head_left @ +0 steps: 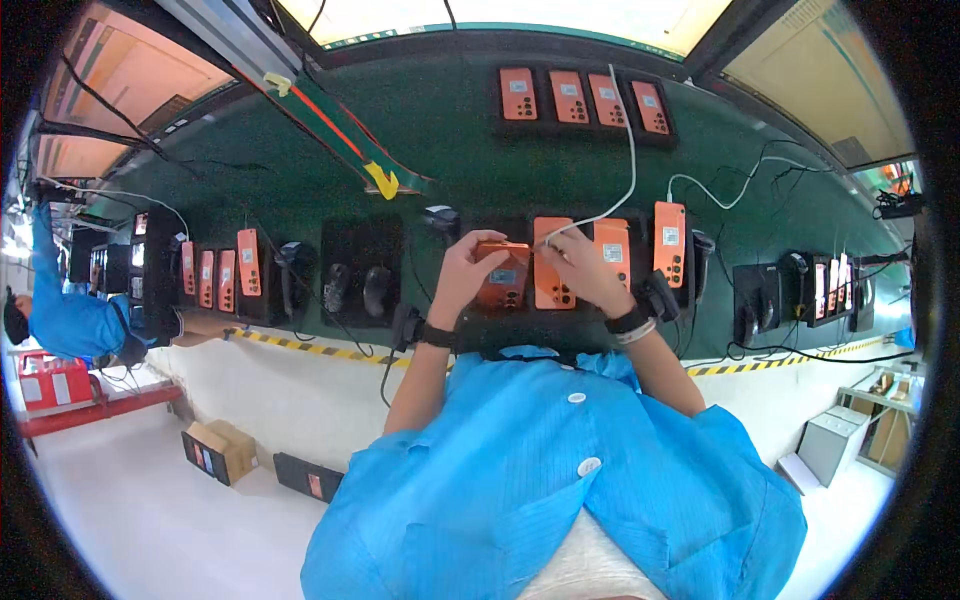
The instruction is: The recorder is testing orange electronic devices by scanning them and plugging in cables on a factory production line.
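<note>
My left hand (467, 272) grips an orange phone (503, 292) by its upper left edge, the thumb across its back. The phone carries a pale label and dark camera rings. By its top edge the fingers of my right hand (588, 272) pinch the end of a white cable (632, 165); the plug itself is hidden. A second orange phone (552, 285) lies partly under my right hand, with a third orange phone (613, 250) just right of it. Farther right, another orange phone (669, 240) has a white cord (728, 205) at its top end.
A black tray (588, 132) with several orange phones stands at the back. Two dark mice (376, 290) sit on a black mat to the left. More phones (226, 280) lie farther left. Monitors (500, 12) line the bench's far side. A co-worker's blue sleeve (75, 310) shows at far left.
</note>
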`<action>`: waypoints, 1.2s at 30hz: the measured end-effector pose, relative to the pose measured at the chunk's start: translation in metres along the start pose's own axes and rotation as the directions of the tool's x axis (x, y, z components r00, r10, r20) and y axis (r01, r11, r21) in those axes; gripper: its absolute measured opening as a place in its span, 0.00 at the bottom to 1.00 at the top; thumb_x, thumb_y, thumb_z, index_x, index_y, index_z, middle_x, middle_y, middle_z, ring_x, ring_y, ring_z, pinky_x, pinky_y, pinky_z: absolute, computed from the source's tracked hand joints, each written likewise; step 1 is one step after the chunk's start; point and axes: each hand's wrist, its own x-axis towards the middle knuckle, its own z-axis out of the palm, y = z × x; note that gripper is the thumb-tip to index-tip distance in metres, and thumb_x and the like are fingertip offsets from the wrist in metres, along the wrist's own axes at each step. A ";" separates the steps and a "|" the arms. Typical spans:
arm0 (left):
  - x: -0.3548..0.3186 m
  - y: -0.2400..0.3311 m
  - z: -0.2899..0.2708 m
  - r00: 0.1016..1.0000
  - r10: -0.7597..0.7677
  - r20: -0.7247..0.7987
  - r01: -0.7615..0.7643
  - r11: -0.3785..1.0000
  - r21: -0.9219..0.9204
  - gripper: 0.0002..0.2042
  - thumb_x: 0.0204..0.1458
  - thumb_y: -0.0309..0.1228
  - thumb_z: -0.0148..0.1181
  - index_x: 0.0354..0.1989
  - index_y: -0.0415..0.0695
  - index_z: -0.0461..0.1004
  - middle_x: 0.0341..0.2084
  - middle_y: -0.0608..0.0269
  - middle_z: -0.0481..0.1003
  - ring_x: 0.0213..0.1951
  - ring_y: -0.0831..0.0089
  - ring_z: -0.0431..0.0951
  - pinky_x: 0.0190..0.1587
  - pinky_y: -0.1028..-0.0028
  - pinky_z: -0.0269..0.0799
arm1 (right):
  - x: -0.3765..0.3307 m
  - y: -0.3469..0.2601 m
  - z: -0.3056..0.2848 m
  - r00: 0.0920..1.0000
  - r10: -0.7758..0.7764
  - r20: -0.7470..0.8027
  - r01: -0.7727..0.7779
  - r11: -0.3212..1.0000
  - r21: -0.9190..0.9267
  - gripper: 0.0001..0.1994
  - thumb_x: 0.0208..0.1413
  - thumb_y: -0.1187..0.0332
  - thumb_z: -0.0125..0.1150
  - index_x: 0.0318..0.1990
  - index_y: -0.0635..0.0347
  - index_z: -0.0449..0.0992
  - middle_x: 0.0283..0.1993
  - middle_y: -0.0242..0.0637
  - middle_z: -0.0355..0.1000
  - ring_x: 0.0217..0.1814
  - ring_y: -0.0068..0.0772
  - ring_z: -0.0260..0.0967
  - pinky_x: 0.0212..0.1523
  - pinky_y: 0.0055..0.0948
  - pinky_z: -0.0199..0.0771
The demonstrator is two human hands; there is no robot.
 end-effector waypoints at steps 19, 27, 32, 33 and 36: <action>-0.033 0.000 0.010 0.997 0.043 -0.065 -0.060 0.957 -0.282 0.21 0.49 0.20 0.63 0.52 0.37 0.66 0.43 0.57 0.75 0.46 0.73 0.75 0.47 0.74 0.72 | 0.014 -0.043 0.024 0.989 -0.148 0.031 0.149 0.987 -0.058 0.08 0.54 0.67 0.56 0.35 0.63 0.76 0.39 0.40 0.75 0.38 0.46 0.73 0.38 0.39 0.74; -0.022 -0.001 0.011 0.990 -0.042 -0.133 0.034 0.997 -0.062 0.11 0.51 0.24 0.62 0.43 0.39 0.72 0.33 0.66 0.76 0.33 0.82 0.75 0.33 0.82 0.70 | 0.002 -0.028 0.020 0.971 -0.210 -0.117 0.208 0.978 -0.029 0.10 0.55 0.65 0.57 0.40 0.62 0.76 0.42 0.41 0.73 0.43 0.45 0.71 0.43 0.36 0.73; 0.036 -0.024 -0.002 0.977 0.066 -0.202 -0.072 0.997 -0.022 0.12 0.54 0.30 0.60 0.44 0.38 0.72 0.34 0.67 0.75 0.35 0.81 0.73 0.39 0.79 0.69 | -0.068 -0.009 -0.005 0.967 0.248 -0.058 -0.235 0.956 0.173 0.15 0.57 0.65 0.58 0.48 0.65 0.74 0.44 0.45 0.71 0.44 0.41 0.72 0.45 0.31 0.70; 0.049 -0.025 -0.004 0.979 0.048 -0.196 -0.062 0.996 -0.063 0.14 0.54 0.31 0.60 0.46 0.38 0.71 0.36 0.65 0.75 0.38 0.79 0.73 0.42 0.77 0.69 | -0.086 0.000 -0.011 0.942 0.335 0.019 -0.333 0.929 0.159 0.15 0.57 0.66 0.58 0.48 0.65 0.75 0.43 0.45 0.72 0.43 0.40 0.72 0.43 0.31 0.71; 0.079 -0.051 -0.013 0.918 0.259 -0.300 -0.132 0.914 0.383 0.21 0.54 0.34 0.59 0.51 0.33 0.67 0.48 0.46 0.71 0.51 0.58 0.71 0.55 0.64 0.64 | -0.142 0.018 -0.017 0.898 0.436 -0.049 -0.427 0.894 0.138 0.13 0.57 0.67 0.57 0.45 0.65 0.76 0.40 0.46 0.74 0.40 0.39 0.73 0.40 0.31 0.72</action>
